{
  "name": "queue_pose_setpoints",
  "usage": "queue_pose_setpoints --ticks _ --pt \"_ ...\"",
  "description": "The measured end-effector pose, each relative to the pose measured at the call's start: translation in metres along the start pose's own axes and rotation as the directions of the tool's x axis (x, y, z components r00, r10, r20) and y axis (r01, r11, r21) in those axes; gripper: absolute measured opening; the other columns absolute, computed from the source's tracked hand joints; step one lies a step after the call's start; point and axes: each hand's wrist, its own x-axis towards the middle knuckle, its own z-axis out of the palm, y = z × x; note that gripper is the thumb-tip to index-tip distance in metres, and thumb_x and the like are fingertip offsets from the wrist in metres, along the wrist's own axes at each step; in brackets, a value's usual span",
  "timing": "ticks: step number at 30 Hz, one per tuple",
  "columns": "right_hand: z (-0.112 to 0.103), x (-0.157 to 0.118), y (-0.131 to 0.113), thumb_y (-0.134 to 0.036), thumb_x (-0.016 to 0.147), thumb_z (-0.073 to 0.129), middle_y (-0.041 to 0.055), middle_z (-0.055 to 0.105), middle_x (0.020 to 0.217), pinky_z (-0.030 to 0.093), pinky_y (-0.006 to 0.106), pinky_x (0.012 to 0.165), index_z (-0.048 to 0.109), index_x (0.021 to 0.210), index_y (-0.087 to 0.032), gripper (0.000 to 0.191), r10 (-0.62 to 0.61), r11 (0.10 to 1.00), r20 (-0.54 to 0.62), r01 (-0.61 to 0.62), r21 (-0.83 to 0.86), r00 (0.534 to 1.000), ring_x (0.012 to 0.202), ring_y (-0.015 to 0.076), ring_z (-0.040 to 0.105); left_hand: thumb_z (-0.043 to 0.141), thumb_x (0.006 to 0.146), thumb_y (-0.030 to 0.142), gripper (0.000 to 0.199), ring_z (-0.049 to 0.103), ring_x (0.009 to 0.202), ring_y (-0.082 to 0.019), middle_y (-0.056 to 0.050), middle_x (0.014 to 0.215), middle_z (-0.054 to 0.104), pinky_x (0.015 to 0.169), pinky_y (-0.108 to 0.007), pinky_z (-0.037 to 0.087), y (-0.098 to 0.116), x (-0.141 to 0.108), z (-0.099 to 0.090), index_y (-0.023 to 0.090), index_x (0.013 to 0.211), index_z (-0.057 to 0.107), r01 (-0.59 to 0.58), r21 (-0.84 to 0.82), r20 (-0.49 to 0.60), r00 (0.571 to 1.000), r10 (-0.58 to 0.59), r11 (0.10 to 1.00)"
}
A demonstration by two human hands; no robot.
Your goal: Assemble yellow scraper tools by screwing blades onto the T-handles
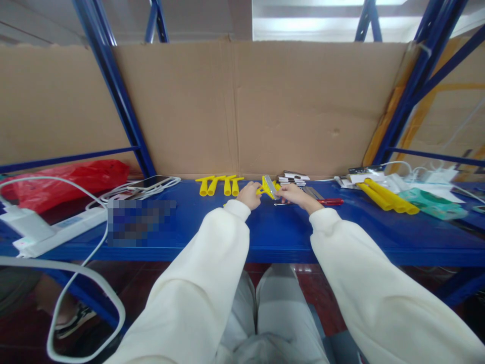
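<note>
A yellow scraper point(269, 187) with a flat grey metal plate on its head is held above the blue table point(212, 222). My left hand point(249, 195) is closed on its yellow handle. At the head's right side, the closed fingers of my right hand point(294, 195) touch the edge of the plate; whether they pinch it or a small part is too small to tell. Beneath and beside my right hand lie metal strips point(312, 192) and a red-handled screwdriver point(332, 201). Several yellow handles point(220, 185) stand in a row left of my left hand.
Small black-and-white packets point(293, 178) are stacked behind my right hand. Farther right lie more yellow handles point(390, 197) and a green plastic packet point(432, 202). At the left are a white power strip point(62, 232), cables and a red bag point(76, 182). Cardboard point(265, 106) closes the back.
</note>
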Motion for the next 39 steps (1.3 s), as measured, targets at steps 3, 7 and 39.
queue_pose_setpoints --ticks 3,7,39 --pt "0.0005 -0.0016 -0.0015 -0.012 0.084 0.061 -0.0038 0.052 0.043 0.033 0.019 0.043 0.058 0.06 -0.017 0.025 0.007 1.0 0.004 -0.007 0.016 1.0 0.041 0.0077 0.045 0.061 0.083 0.011 0.031 0.064 0.112 -0.022 -0.01 0.119 0.063 0.101 -0.033 0.049 0.0002 -0.0001 0.0 0.018 0.113 0.065 -0.013 -0.012 0.0 1.0 0.013 1.0" --pt "0.0011 -0.0014 -0.0014 -0.015 0.085 0.061 -0.0032 0.055 0.046 0.035 0.018 0.043 0.06 0.064 -0.017 0.021 -0.004 0.997 0.011 0.003 0.071 1.0 0.043 0.0079 0.048 0.062 0.082 0.011 0.032 0.064 0.111 -0.021 -0.008 0.118 0.064 0.102 -0.034 0.049 0.0004 0.0002 0.0006 0.02 0.113 0.065 -0.033 -0.025 -0.003 0.999 0.033 0.999" --pt "0.0025 0.0075 0.0081 -0.011 0.082 0.06 -0.0027 0.055 0.05 0.036 0.019 0.05 0.06 0.059 -0.015 0.024 -0.023 0.987 0.12 0.003 0.162 0.993 0.047 0.0083 0.048 0.052 0.089 0.008 0.047 0.063 0.11 -0.022 -0.009 0.114 0.062 0.101 -0.032 0.046 0.0009 -0.0034 0.001 0.026 0.131 0.064 -0.217 0.073 0.154 0.967 0.204 0.973"
